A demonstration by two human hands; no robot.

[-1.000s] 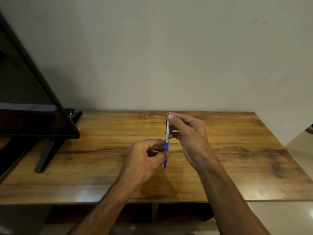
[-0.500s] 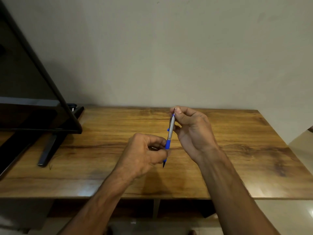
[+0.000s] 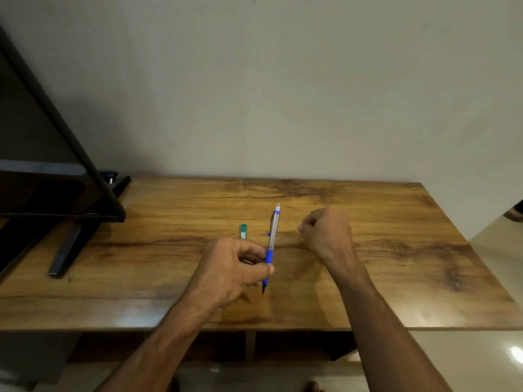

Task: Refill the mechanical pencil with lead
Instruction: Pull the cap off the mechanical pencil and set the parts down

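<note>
Your left hand [image 3: 232,267] pinches the mechanical pencil [image 3: 273,236]; hold it steady. Your right hand [image 3: 325,233], beside the pencil, is curled. I cannot tell if it holds anything. Pull the eraser [image 3: 277,206] straight up.

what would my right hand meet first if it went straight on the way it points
Probably the wall: the right hand points past the pencil, right of its top, over bare table. Depth is unclear, so it might brush the pencil.

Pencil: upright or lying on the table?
Nearly upright, tip down: the left hand grips the pencil by its blue section.
</note>
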